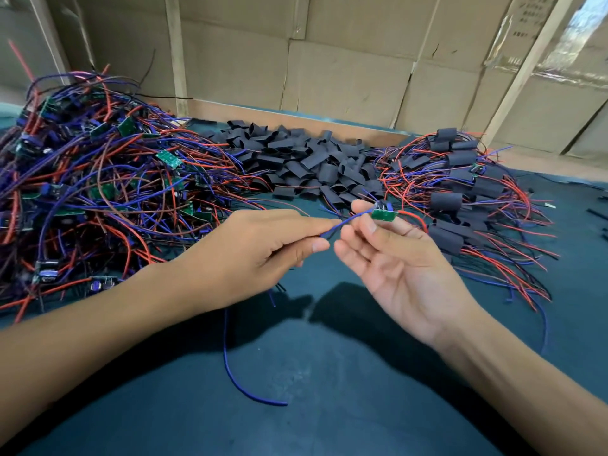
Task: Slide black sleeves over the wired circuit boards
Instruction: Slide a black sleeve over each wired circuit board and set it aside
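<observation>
Head view shows your left hand [260, 245] pinching the blue wires [342, 223] between thumb and forefinger, pulling them straight so a sleeve can thread on. Your right hand [391, 258] lies palm-up, fingers loose, the small green circuit board [384, 214] resting at its fingertips; whether they pinch it, I cannot tell. The black sleeves [306, 162] are heaped just beyond, between the bare boards [98, 179] and the sleeved ones [460, 185], likely to keep every reach short.

Counter [329, 373] dark teal. Sleeve heap [306, 162] at its middle — matte black. Left of heap: wires [98, 179] red, blue-violet, green boards among them. Behind heap — brown cardboard [345, 77].
</observation>
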